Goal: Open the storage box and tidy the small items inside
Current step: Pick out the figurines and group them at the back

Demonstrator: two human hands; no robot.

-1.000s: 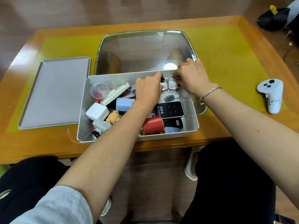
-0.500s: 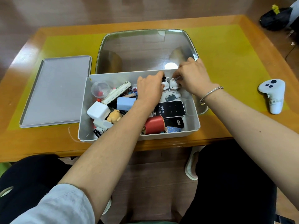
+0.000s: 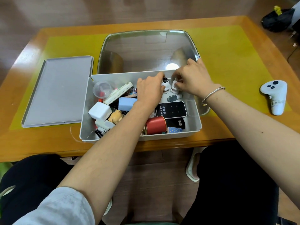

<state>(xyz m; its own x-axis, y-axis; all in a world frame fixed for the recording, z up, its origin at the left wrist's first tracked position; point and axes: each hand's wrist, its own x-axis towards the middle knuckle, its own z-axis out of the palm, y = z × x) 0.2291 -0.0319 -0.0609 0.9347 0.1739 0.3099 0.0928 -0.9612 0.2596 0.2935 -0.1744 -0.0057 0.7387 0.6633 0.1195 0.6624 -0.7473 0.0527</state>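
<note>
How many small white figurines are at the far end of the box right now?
2. One white figurine with a black top sits at the left hand; the other figurine is at the right hand. More may be hidden under the hands.

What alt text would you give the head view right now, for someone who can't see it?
Both hands reach into an open white box of small items on a table; the left hand and right hand each pinch a small white figurine at the far wall. The grey lid lies to the box's left, a white controller to its right.

red tin, pale blue block, yellow mat
</note>
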